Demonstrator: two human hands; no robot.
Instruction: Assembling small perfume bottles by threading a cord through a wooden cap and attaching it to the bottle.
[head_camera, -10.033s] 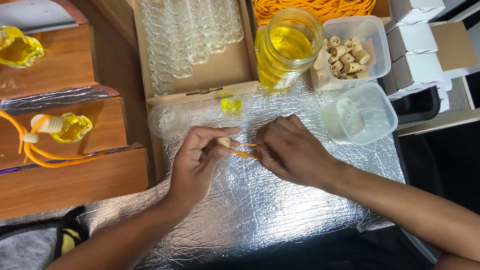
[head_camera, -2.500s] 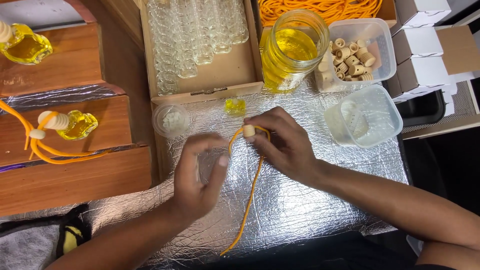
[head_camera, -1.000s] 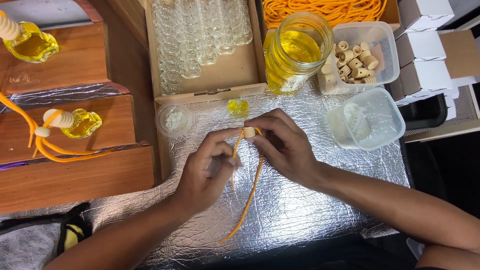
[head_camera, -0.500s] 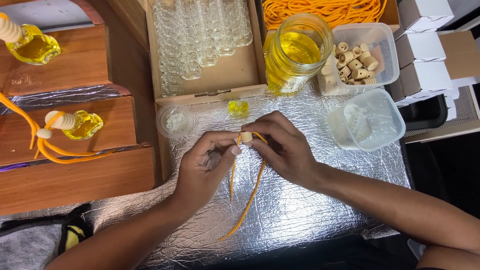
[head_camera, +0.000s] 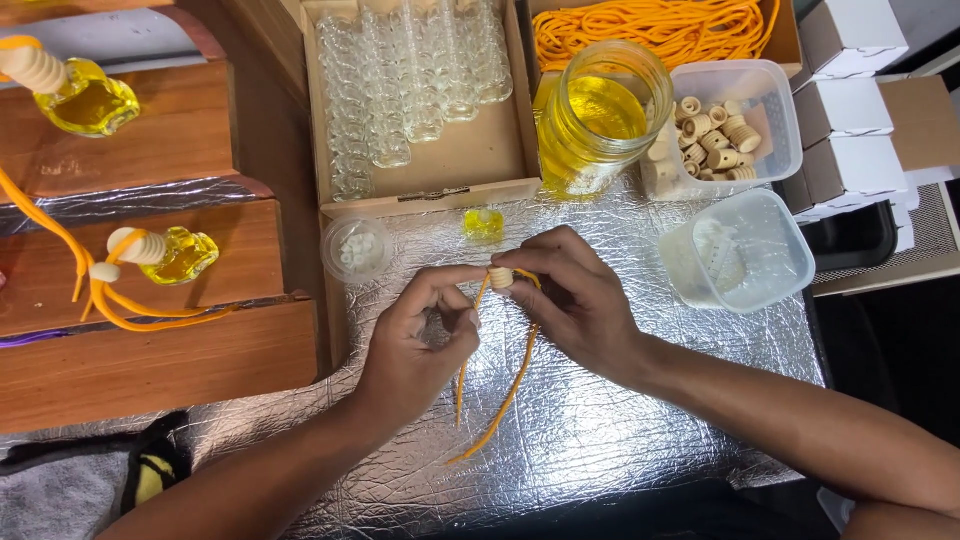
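Over the shiny crinkled silver foil sheet (head_camera: 620, 440) on the table, we hold a small round wooden bead cap (head_camera: 501, 277) between both hands. Our right hand (head_camera: 575, 305) pinches the cap with finger and thumb. Our left hand (head_camera: 420, 335) pinches the thin orange string (head_camera: 515, 375) just left of the cap, with its other fingers curled in. So both hands are gripping, not loose.

A moment ago our left hand was lower and a little way from the cap. Now it has come up close, and its fingertips are right beside the cap. The string now runs through the cap, and its two ends hang down toward us over the foil. We think this means the cap is threaded and the string is being pulled snug.

Just beyond the cap sits a tiny glass bottle of yellow oil (head_camera: 483, 222). To its left is a little round clear cup of white bits (head_camera: 356, 248). Far off stand a cardboard box of empty small glass bottles (head_camera: 420, 90), a big glass jar of yellow oil (head_camera: 600, 120), and a clear plastic tub of wooden caps (head_camera: 770, 110). An empty clear plastic tub (head_camera: 740, 250) is at the right. On the wooden steps (head_camera: 160, 360) at the left lie two filled bottles with orange string (head_camera: 160, 255).
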